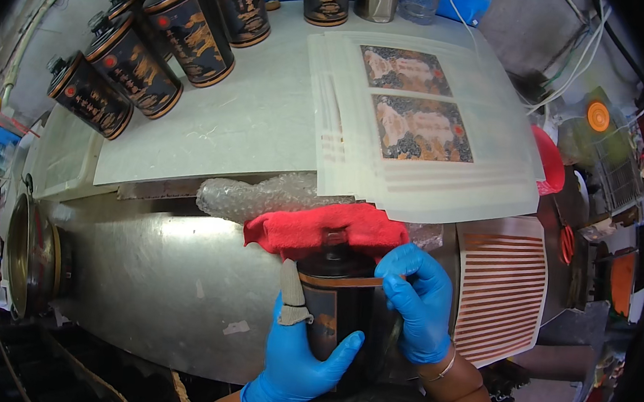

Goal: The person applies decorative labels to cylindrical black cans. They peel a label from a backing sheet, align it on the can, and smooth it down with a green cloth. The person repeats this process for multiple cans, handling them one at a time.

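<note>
A dark, glossy bottle [354,311] stands close in front of me, with a patch of gold and brown picture on its side. My left hand [294,367], in a blue glove with a knitted cover on one finger, is closed around the bottle's left side, thumb across the front. Along the bottle's shoulder runs a thin bronze strip [342,282]. Its right end is pinched between the thumb and fingers of my right hand [421,305], also blue-gloved. The bottle's lower part is partly hidden by my left hand.
Behind the bottle lie a red cloth [312,229] and bubble wrap [253,195]. A sheet of brown strips [502,286] is at the right. Picture-decal sheets [491,151] lie on the raised board [260,119]; several decorated black bottles [191,33] stand there. A metal basin [19,251] sits far left.
</note>
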`<state>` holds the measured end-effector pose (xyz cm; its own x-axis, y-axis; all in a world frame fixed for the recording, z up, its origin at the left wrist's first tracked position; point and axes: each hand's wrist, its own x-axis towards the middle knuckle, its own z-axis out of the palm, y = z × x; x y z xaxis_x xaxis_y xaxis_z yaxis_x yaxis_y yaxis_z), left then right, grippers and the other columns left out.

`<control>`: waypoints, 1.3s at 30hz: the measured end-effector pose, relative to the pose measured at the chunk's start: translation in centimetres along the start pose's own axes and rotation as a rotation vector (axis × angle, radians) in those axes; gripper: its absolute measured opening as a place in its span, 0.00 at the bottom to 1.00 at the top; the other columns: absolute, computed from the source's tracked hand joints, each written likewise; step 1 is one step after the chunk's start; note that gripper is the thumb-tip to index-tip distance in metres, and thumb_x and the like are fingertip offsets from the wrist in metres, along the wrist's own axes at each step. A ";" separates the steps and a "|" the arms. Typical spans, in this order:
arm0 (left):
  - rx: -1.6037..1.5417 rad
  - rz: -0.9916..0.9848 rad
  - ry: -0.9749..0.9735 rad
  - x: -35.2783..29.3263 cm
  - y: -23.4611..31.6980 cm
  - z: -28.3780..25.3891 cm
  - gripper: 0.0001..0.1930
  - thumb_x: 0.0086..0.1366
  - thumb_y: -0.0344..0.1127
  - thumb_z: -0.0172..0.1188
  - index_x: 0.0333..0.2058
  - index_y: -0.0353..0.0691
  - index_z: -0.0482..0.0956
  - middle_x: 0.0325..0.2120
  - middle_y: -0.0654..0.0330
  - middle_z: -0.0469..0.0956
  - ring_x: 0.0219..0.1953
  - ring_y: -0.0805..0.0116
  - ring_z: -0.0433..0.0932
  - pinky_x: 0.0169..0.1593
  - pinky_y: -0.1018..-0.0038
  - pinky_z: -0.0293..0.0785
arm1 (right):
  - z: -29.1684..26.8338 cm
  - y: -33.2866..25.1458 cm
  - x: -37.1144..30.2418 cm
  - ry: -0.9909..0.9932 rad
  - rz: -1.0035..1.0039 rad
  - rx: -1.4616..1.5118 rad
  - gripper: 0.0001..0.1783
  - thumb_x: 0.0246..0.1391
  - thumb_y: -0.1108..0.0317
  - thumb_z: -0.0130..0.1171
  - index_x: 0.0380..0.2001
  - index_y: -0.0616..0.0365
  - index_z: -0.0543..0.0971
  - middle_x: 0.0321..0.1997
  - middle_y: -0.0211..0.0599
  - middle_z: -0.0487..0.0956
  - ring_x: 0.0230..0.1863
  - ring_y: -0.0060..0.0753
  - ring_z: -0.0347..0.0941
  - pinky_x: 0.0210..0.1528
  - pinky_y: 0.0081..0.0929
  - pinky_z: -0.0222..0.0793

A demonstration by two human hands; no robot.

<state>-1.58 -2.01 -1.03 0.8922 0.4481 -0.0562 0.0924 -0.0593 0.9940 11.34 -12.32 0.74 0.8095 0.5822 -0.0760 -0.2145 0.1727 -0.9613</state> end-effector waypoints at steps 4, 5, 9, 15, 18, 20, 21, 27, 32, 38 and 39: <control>0.093 0.040 0.022 -0.1 -0.7 -0.1 0.54 0.51 0.34 0.66 0.63 0.28 0.32 0.60 0.43 0.49 0.61 0.54 0.57 0.60 0.64 0.57 | 0.1 -0.5 0.0 -0.019 -0.088 -0.079 0.05 0.48 0.80 0.57 0.27 0.58 0.72 0.31 0.29 0.72 0.31 0.18 0.66 0.36 0.17 0.63; 0.112 0.075 0.017 0.0 -0.7 -0.2 0.54 0.51 0.34 0.66 0.63 0.28 0.32 0.60 0.43 0.48 0.61 0.54 0.56 0.61 0.64 0.57 | 0.0 -0.3 0.0 -0.010 -0.087 -0.089 0.05 0.48 0.80 0.57 0.27 0.58 0.73 0.31 0.29 0.72 0.31 0.18 0.66 0.36 0.17 0.63; 0.079 0.126 -0.018 0.6 -0.9 -0.7 0.54 0.50 0.34 0.66 0.64 0.29 0.32 0.62 0.44 0.47 0.62 0.54 0.55 0.62 0.64 0.55 | -0.5 1.2 0.0 0.012 -0.084 -0.101 0.05 0.48 0.80 0.57 0.27 0.58 0.73 0.31 0.29 0.72 0.31 0.18 0.66 0.36 0.17 0.63; 0.119 0.040 -0.015 -0.1 -0.6 -1.2 0.48 0.52 0.33 0.64 0.64 0.32 0.40 0.62 0.39 0.45 0.63 0.48 0.54 0.61 0.63 0.56 | -0.4 1.4 -0.1 0.037 -0.032 -0.060 0.05 0.48 0.79 0.57 0.27 0.58 0.73 0.32 0.28 0.72 0.32 0.17 0.65 0.37 0.17 0.63; 0.385 0.132 0.006 0.1 2.2 -1.1 0.42 0.52 0.33 0.63 0.63 0.35 0.51 0.62 0.34 0.42 0.63 0.43 0.54 0.60 0.61 0.58 | -0.5 1.3 -0.2 0.047 0.010 -0.025 0.04 0.49 0.79 0.57 0.28 0.58 0.74 0.32 0.28 0.72 0.32 0.17 0.65 0.38 0.17 0.63; 0.548 0.170 -0.019 0.4 3.1 -0.6 0.39 0.52 0.33 0.63 0.62 0.37 0.56 0.62 0.31 0.40 0.62 0.40 0.56 0.59 0.61 0.60 | -0.7 1.3 -0.3 0.052 0.023 -0.001 0.04 0.50 0.79 0.56 0.28 0.58 0.74 0.32 0.28 0.72 0.32 0.17 0.66 0.38 0.17 0.63; 0.623 0.186 -0.044 0.4 3.3 -0.1 0.38 0.52 0.33 0.63 0.61 0.38 0.58 0.62 0.30 0.39 0.61 0.39 0.57 0.59 0.61 0.61 | -0.7 1.3 -0.3 0.055 0.027 0.012 0.04 0.50 0.79 0.56 0.28 0.58 0.74 0.32 0.28 0.73 0.33 0.17 0.66 0.38 0.17 0.63; 0.222 0.059 0.137 0.1 1.8 1.7 0.52 0.50 0.34 0.66 0.63 0.29 0.36 0.61 0.35 0.45 0.59 0.49 0.61 0.57 0.65 0.63 | -0.6 1.2 -0.3 0.042 0.005 -0.032 0.04 0.49 0.78 0.58 0.30 0.58 0.75 0.33 0.28 0.73 0.34 0.17 0.68 0.39 0.16 0.64; -0.087 0.037 0.026 0.3 -0.2 0.1 0.54 0.49 0.31 0.66 0.64 0.31 0.32 0.60 0.43 0.51 0.60 0.55 0.59 0.61 0.67 0.59 | -0.2 1.2 -0.1 0.039 0.013 -0.067 0.05 0.49 0.77 0.60 0.27 0.57 0.74 0.31 0.27 0.73 0.32 0.15 0.67 0.35 0.15 0.63; 0.061 0.031 0.001 -0.1 -0.4 -0.5 0.50 0.50 0.31 0.65 0.65 0.34 0.39 0.62 0.37 0.45 0.62 0.48 0.57 0.60 0.65 0.60 | -0.1 0.9 0.0 0.035 0.016 -0.070 0.05 0.48 0.77 0.60 0.27 0.58 0.74 0.31 0.28 0.73 0.32 0.15 0.66 0.36 0.15 0.63; 0.257 0.116 0.016 0.1 1.0 -0.5 0.48 0.50 0.31 0.64 0.65 0.35 0.43 0.62 0.34 0.43 0.62 0.45 0.57 0.59 0.64 0.60 | -0.2 0.9 0.0 0.048 0.022 -0.075 0.05 0.48 0.77 0.60 0.27 0.58 0.74 0.31 0.28 0.73 0.32 0.16 0.67 0.36 0.16 0.64</control>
<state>-1.65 -1.56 -0.01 0.8966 0.4388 0.0602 0.1008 -0.3346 0.9370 11.26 -12.27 -0.19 0.8307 0.5461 -0.1080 -0.1924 0.0996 -0.9762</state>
